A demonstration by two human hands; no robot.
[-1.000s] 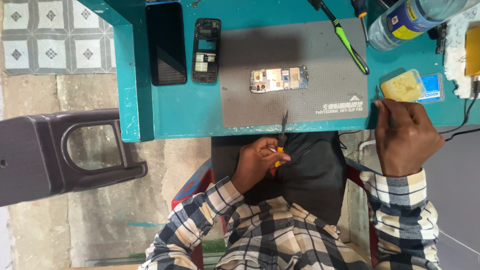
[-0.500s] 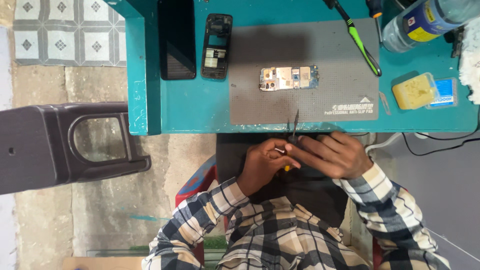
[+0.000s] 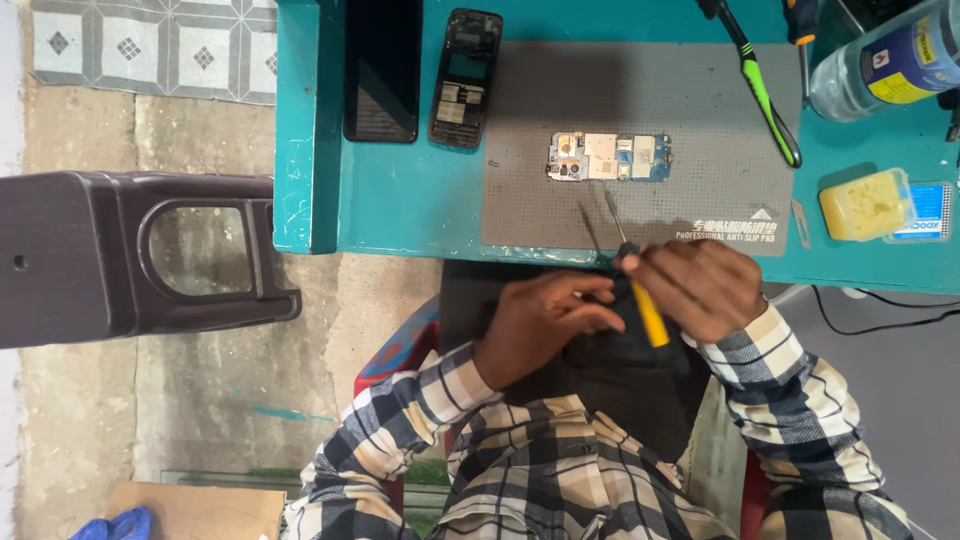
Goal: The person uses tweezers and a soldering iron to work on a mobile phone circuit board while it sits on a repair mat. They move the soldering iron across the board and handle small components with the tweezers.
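A yellow-handled screwdriver (image 3: 640, 295) was gripped by the fingers (image 3: 660, 265) of the right hand (image 3: 700, 285), which were curled tightly around its handle, with the thin metal shaft pointed up onto the near edge of the grey mat (image 3: 700, 110). The fingers of the left hand (image 3: 545, 320) were drawn narrow, pinched together toward the dark collar of the same screwdriver; whether something small was held between them could not be told. A second thin metal tool (image 3: 590, 228), seemingly tweezers, was seen just beside the shaft, its lower end hidden behind the hands. Both hands were held close together at the table's near edge, over a dark lap, and both wrists were covered by checked sleeves (image 3: 790, 390).

Further up the mat, well apart from the hands, a bare circuit board (image 3: 608, 157) was laid flat. A green-handled tool (image 3: 765, 95) was laid slantwise at the mat's right side. To the left of the mat, on the teal table (image 3: 400, 215), an opened phone shell (image 3: 463, 78) and a black phone (image 3: 381, 68) were set side by side. At the right, a clear bottle (image 3: 880, 60) and a small tub of yellow paste (image 3: 865, 204) were placed. A dark plastic stool (image 3: 130, 255) was seen on the floor to the left.
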